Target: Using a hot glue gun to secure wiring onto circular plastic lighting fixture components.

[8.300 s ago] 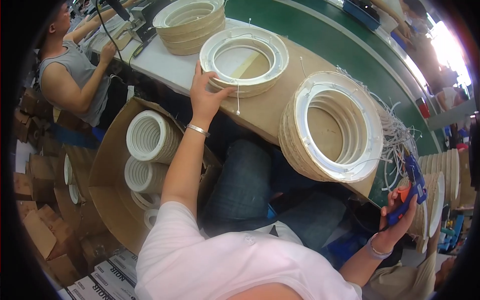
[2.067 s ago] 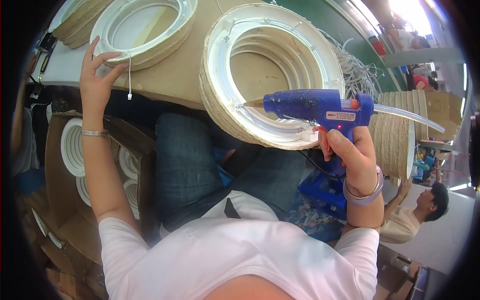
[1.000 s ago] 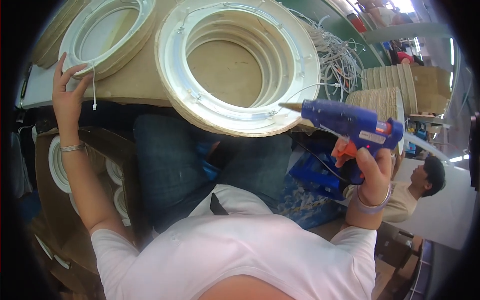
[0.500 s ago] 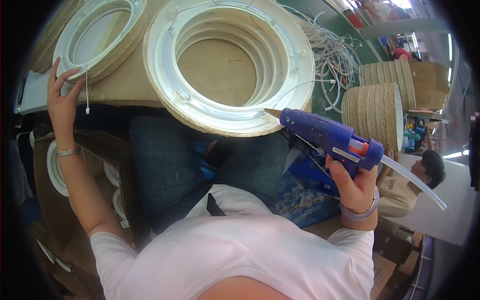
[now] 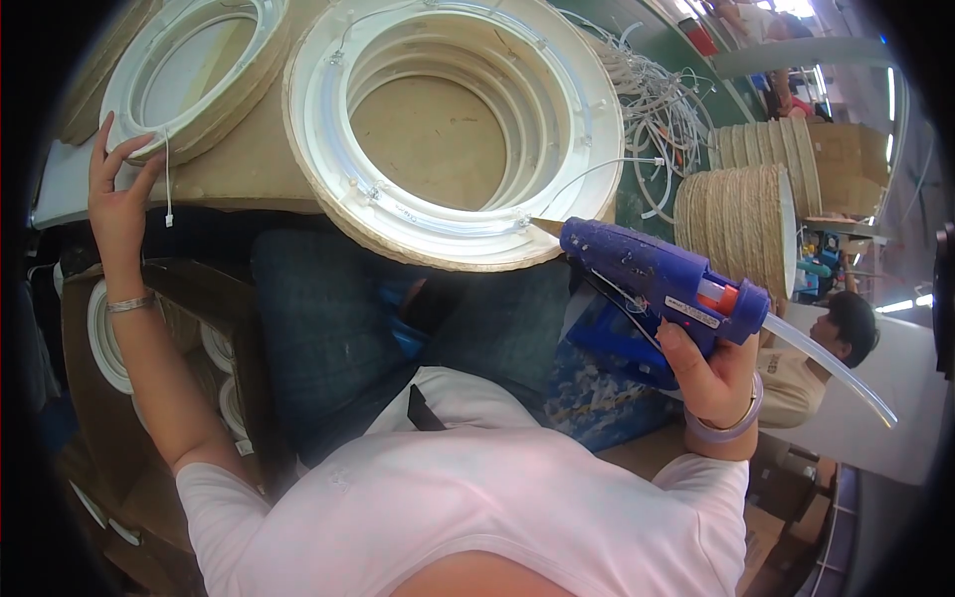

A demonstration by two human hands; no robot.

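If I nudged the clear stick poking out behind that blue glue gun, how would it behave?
The clear glue stick is probably springy rather than floppy: it curves downward yet juts out unsupported. It looks slim, so likely light. Rolling away seems unlikely, since its other end sits in the blue glue gun.

"What's in the right hand (image 5: 711, 376)?"

"A blue glue gun (image 5: 647, 271), nozzle at the near side of the big white ring (image 5: 320, 119). Touching or not, I can't tell from here."

"And the left hand (image 5: 121, 194)?"

"Spread against the other ring (image 5: 224, 111), by a dangling white wire (image 5: 168, 184)."

"Those pale cables (image 5: 659, 124)?"

"Tangled, right of the big ring."
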